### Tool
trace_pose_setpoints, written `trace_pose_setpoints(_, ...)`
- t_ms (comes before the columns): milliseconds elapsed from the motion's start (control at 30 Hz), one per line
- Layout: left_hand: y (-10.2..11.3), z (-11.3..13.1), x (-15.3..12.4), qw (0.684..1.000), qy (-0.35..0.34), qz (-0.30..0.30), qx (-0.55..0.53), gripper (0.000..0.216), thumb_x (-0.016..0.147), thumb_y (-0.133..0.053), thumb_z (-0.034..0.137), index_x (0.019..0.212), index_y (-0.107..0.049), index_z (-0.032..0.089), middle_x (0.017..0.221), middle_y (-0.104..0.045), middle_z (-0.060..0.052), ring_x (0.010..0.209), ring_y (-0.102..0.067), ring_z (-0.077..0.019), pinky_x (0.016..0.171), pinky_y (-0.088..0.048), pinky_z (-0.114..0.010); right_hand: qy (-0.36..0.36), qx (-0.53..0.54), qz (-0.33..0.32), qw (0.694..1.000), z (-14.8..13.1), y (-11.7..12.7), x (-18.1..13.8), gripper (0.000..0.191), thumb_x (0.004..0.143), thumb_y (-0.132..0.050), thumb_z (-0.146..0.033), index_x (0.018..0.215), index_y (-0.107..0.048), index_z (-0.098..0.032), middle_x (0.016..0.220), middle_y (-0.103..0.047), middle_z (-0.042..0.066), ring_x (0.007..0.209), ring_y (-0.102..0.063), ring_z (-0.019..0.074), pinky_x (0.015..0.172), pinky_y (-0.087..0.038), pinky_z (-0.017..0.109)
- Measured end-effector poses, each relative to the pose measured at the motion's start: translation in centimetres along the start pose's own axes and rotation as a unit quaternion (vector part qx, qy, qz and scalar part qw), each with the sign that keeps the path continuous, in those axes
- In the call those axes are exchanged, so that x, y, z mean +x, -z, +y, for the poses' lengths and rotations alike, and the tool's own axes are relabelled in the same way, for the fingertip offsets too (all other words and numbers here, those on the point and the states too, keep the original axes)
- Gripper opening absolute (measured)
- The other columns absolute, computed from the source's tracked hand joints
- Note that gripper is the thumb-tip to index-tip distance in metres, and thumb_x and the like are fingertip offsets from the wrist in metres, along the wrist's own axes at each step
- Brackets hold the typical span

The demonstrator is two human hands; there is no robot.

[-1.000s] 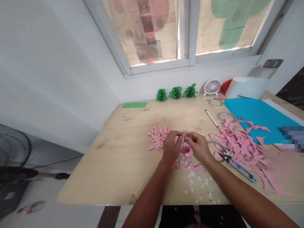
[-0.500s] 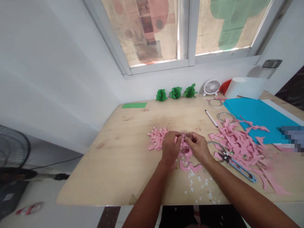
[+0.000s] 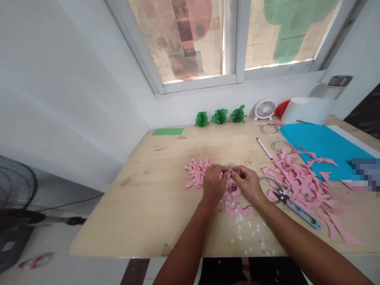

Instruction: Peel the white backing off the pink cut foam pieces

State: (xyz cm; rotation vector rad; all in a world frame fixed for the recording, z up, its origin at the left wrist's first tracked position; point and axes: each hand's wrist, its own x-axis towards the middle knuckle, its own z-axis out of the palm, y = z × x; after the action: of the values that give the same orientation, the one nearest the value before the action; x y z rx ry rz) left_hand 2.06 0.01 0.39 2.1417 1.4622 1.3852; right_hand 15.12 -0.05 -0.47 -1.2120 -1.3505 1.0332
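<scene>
My left hand [image 3: 214, 179] and my right hand [image 3: 247, 180] meet over the middle of the table, fingertips pinched together on a small pink paper piece [image 3: 230, 169]. Most of that piece is hidden by the fingers. Left of my left hand lies a pile of curved pink paper pieces [image 3: 195, 174] with small white bits on their ends. Below my hands, more curved pink cutouts [image 3: 242, 209] rest on the wood, with white paper scraps [image 3: 240, 217] scattered nearer the front edge.
Blue-handled snips [image 3: 301, 211] lie by a heap of pink offcuts [image 3: 305, 184] at right. Behind are tape rolls [image 3: 283, 147], a white pen [image 3: 264, 149], blue sheets [image 3: 329, 146] and a small fan [image 3: 265, 109]. Green paper ornaments [image 3: 220, 116] and a green strip [image 3: 168, 131] sit along the back.
Both hands stay in almost the same place, still pinching the small pink piece. Nothing else on the table has visibly moved.
</scene>
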Motion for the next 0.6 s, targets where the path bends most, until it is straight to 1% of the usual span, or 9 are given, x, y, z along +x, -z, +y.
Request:
trace_pose_setpoints(233, 0.05, 0.01, 0.02, 1.0, 0.002, 0.021, 0.0, 0.007, 0.077, -0.053, 0.017, 0.079, -0.059, 0.017, 0.077, -0.063, -0.004, 0.08, -0.057, -0.0172, 0.072, -0.045, -0.031, 0.001, 0.009, 0.0, 1.0, -0.31, 0.0, -0.1, 0.024, 0.073, -0.056, -0.04, 0.074, -0.06, -0.017, 0.061, -0.056, 0.0, 0.054, -0.05, 0.0126, 0.05, -0.039, 0.023)
trace_pose_setpoints(600, 0.08, -0.02, 0.03, 1.0, 0.007, 0.008, 0.008, 0.007, 0.076, -0.053, 0.015, 0.076, -0.06, 0.018, 0.075, -0.062, -0.004, 0.078, -0.057, -0.0173, 0.072, -0.044, -0.032, 0.009, -0.016, 0.003, 1.0, -0.79, 0.09, -0.17, 0.024, 0.073, -0.056, -0.041, 0.066, -0.057, -0.018, 0.052, -0.051, -0.002, 0.046, -0.047, 0.0117, 0.043, -0.036, 0.022)
